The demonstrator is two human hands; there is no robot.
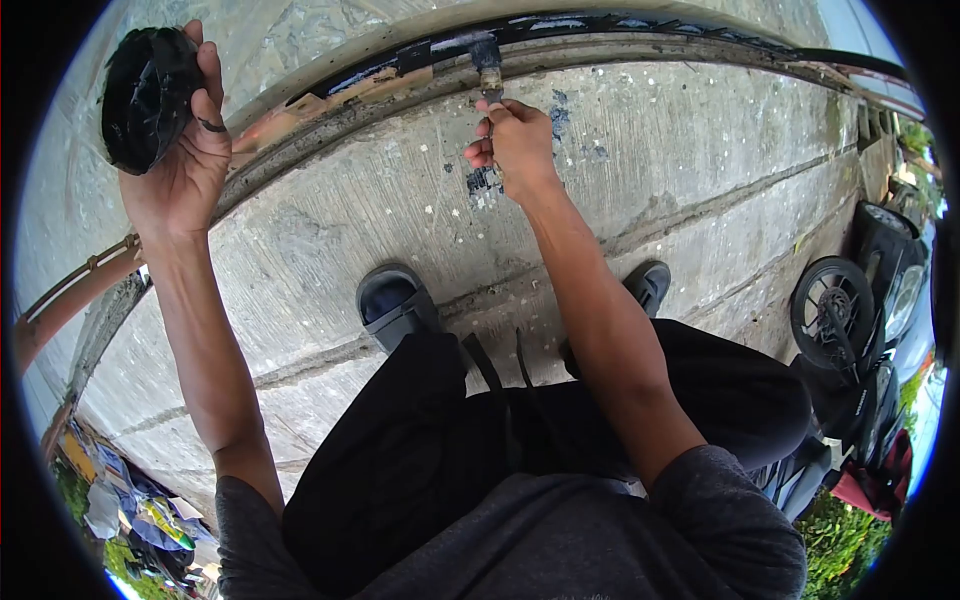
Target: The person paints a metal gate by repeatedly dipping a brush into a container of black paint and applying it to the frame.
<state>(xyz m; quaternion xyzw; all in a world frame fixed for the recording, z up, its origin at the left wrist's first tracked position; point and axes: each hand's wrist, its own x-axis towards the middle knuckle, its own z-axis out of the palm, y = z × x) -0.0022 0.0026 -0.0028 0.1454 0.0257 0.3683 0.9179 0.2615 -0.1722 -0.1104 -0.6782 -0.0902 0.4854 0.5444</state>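
My left hand is raised at the upper left, its fingers wrapped round a paint container coated black inside. A dark smear marks one finger. In the upper middle, my right hand grips a paintbrush by its handle. The brush's black bristles touch a long strip that runs along the base of the wall. Wet-looking black paint covers the strip from the brush rightward, while a reddish-brown stretch shows to the left.
Grey concrete ground with black paint spots lies below the strip. My sandalled feet stand apart on it. A parked motorcycle is at the right. Mixed items are piled at the lower left.
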